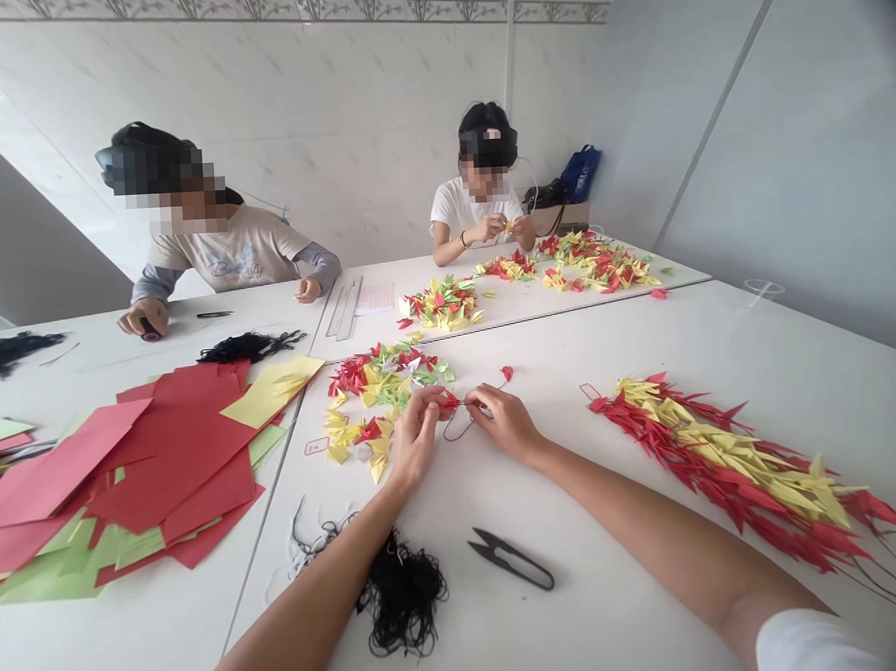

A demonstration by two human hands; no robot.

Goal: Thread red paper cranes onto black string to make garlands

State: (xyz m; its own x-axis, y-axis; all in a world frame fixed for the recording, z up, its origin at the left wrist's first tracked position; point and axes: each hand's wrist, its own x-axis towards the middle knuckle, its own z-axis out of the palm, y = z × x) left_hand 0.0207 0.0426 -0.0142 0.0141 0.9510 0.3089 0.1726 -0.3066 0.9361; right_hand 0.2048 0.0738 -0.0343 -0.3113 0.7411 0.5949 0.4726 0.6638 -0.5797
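My left hand pinches a small red folded paper piece above the table. Close beside it, my right hand is closed on a dark cord that loops down between the two hands. Behind my left hand lies a pile of red, yellow, green and white folded paper pieces. A single red piece sits just beyond my right hand. Nearer to me are black thread snips and a tangled bunch of black cord, partly covered by my left forearm.
Red and yellow paper strings lie at the right. Coloured paper sheets spread over the left table. Two people sit across; one handles a yellow piece near more folded pieces. Rulers lie between them.
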